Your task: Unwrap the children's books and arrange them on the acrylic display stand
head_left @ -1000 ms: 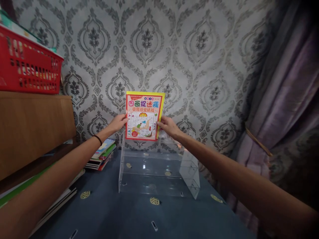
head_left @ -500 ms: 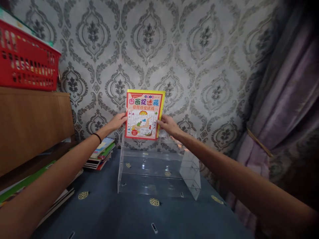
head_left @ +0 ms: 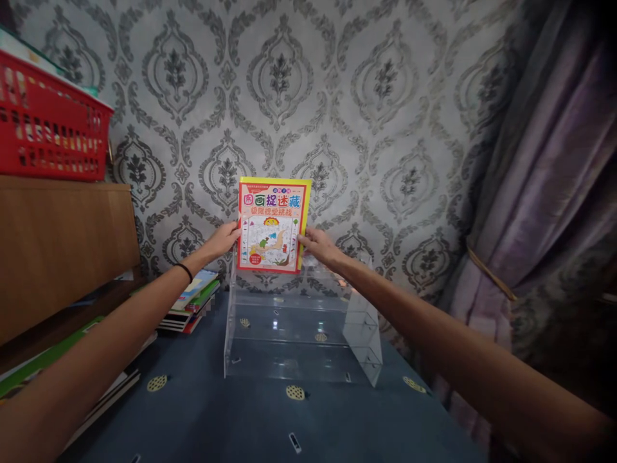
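A picture book (head_left: 270,225) with a red border and cartoon animals on its cover stands upright at the top rear tier of a clear plastic stepped rack (head_left: 289,352). Behind it, a yellow edge (head_left: 305,199) shows along the top and right, seemingly a second book. My left hand (head_left: 222,239) is closed on the left side of the books. On the opposite side, my right hand (head_left: 319,245) pinches the right edge, thumb in front. The fingers behind the covers are hidden. Whether the lower edge rests on the rack, I cannot tell.
Stacked books (head_left: 195,301) lie left of the rack, with more books (head_left: 53,360) nearer, partly behind my left forearm. A red basket (head_left: 58,122) stands on a wooden cabinet (head_left: 67,238). The blue tablecloth (head_left: 231,424) spreads below; a tied curtain (head_left: 486,308) hangs right.
The whole view has shifted slightly, so everything appears a little further left. Both hands keep hold of the books, at nearly the same spot over the rack.
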`<state>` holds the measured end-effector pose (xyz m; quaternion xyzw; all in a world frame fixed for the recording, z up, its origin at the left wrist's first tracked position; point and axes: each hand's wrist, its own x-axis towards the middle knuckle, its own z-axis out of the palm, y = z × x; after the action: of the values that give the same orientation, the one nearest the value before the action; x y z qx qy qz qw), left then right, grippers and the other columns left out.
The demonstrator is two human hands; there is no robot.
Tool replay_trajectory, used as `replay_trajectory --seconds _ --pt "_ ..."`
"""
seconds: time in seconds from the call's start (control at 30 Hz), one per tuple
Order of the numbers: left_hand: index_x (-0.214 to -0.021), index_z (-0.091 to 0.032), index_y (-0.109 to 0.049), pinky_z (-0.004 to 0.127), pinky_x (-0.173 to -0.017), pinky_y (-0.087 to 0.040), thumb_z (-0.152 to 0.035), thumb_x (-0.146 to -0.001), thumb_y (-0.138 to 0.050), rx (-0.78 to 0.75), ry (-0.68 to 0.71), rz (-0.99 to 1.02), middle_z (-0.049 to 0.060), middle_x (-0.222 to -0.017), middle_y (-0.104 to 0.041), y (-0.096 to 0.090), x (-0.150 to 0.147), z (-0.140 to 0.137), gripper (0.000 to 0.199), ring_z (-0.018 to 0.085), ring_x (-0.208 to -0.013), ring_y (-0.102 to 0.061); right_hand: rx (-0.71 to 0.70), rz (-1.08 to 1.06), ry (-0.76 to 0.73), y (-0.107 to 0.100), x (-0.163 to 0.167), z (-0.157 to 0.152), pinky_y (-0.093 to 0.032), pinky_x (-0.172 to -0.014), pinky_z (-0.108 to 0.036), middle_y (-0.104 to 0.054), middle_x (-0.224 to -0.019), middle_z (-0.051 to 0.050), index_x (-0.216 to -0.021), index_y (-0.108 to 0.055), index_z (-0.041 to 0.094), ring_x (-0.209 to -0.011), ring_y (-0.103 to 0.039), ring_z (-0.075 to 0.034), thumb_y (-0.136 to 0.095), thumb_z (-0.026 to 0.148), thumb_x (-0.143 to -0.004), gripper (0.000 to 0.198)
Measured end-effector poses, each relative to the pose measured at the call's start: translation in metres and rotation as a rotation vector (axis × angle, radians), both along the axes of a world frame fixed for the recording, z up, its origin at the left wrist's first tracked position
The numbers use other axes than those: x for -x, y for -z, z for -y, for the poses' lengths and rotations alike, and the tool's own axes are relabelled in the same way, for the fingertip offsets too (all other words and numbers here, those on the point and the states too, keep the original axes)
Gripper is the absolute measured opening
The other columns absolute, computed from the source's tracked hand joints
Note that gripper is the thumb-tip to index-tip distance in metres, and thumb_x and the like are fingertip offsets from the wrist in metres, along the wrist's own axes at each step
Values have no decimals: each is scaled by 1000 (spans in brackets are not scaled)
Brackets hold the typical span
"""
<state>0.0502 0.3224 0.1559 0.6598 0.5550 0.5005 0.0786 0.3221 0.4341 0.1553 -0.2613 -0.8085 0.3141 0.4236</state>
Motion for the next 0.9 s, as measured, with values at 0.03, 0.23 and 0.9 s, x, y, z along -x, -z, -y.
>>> replay_trajectory --seconds 0.03,0.23,0.9 --pt "-80 -18 -54 23 -53 -44 -40 -82 -51 4 0 6 1 -74 -59 0 -1 1 22 17 -69 -56 1 1 -2 0 0 -1 -59 -57 -27 -75 -89 -4 -96 -67 18 -76 -69 -19 -66 29 -85 15" --pt "-85 -17 -57 23 -52 -45 -39 -84 -49 31 -7 35 3 -81 -63 -1 -7 9 23 19 -74 -59 16 19 -18 0 -4 -1 -61 -62 -31 -76 -93 -5 -93 -68 19 -81 -70 -21 -68 34 -86 17" --pt "-89 -17 -59 24 -56 -49 -40 -87 -53 66 -22 132 5 -88 -65 -4 -9 18 24 20 -81 -62 -16 35 86 -4 -9 9 -58 -58 -23 -75 -98 -10 -96 -65 17 -83 -70 -19 -58 34 -95 19"
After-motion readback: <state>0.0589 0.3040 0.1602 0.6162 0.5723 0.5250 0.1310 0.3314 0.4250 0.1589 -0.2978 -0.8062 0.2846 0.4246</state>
